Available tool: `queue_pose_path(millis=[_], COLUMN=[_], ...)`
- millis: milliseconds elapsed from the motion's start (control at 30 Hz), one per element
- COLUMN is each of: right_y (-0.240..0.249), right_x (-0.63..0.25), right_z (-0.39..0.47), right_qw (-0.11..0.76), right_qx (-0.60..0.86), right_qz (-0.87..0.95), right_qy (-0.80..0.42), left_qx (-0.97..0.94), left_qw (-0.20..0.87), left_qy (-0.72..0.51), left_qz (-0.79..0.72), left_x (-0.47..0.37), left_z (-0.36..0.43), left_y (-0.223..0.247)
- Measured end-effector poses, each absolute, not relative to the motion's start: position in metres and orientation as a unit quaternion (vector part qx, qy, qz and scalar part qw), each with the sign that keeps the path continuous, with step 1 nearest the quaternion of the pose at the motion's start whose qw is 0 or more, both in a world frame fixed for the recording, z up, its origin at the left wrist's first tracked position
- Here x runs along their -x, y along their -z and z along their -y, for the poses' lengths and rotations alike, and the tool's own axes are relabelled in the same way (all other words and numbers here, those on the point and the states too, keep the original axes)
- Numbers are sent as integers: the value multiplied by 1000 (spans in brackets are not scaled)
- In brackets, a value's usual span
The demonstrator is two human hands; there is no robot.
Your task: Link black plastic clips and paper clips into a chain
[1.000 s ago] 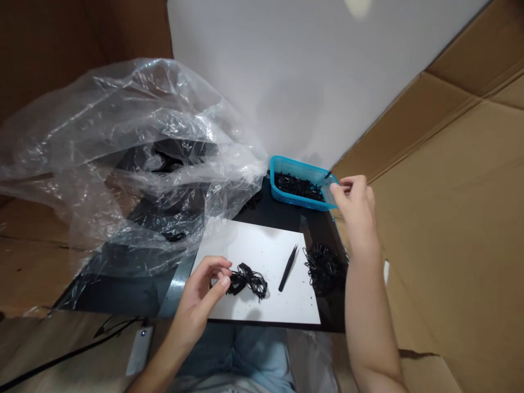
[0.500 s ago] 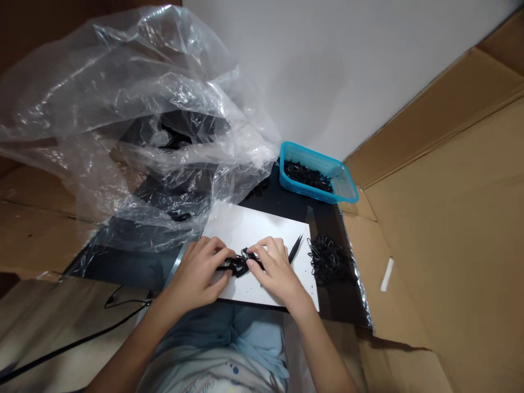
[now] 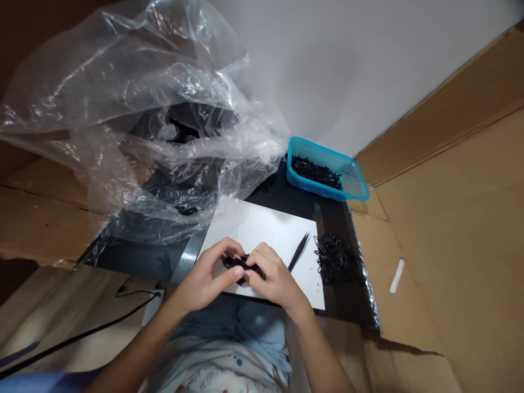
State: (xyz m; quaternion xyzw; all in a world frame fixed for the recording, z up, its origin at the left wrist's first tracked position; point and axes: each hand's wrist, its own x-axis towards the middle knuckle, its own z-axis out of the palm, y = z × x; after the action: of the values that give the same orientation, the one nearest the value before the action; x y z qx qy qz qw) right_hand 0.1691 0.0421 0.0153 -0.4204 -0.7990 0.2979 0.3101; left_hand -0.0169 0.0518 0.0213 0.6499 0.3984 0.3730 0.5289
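Over the front of the white board (image 3: pixel 249 218), a small bunch of thin black looped pieces (image 3: pixel 233 263) is held between my two hands. My left hand (image 3: pixel 210 275) curls around its left side, thumb in front and fingers behind. My right hand (image 3: pixel 272 273) closes on the right side, its fingertips close to my left thumb. The fingers hide much of the bunch. Black pointed tweezers (image 3: pixel 298 251) lie on the board to the right of my right hand. Past the board's right edge sits a tangled heap of similar black loops (image 3: pixel 338 259).
A blue plastic basket (image 3: pixel 327 191) of black pieces stands at the back against the wall. Clear plastic sheeting (image 3: pixel 164 147) spreads over the left of the dark table (image 3: pixel 139 251). Cardboard (image 3: pixel 450 218) borders the right side. A black cable (image 3: pixel 82 335) runs at lower left.
My left hand has come closer to my right, and the black bunch is gathered more tightly between them. The whole view has shifted slightly, so things appear further right.
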Motion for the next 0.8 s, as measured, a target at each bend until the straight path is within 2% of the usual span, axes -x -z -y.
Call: queue_pose_path(millis=[167,333,433,633,800], right_y=[-24,-30,-28,-18,-15], right_x=[-167,-169,-173,-176,-178], right_z=[-37,-33,-34,-36,-34], right_qw=[348,439,481,495,463], right_qx=[446,429,422,421,408], right_qz=[811,784,749,592,535], right_qy=[-147,-92,-174,-477,-576], left_qx=[-619,-546,-550,-557,-549], left_qw=[534,587,605,652,623], left_qy=[-383,-422,-411,-372,-413], left_qz=[-430,-423,-404,-354,-375], left_x=[10,6,5,4,4], left_z=[-56,-58,-58,-59,-58], left_y=[-24,-21,-21,-24,-26])
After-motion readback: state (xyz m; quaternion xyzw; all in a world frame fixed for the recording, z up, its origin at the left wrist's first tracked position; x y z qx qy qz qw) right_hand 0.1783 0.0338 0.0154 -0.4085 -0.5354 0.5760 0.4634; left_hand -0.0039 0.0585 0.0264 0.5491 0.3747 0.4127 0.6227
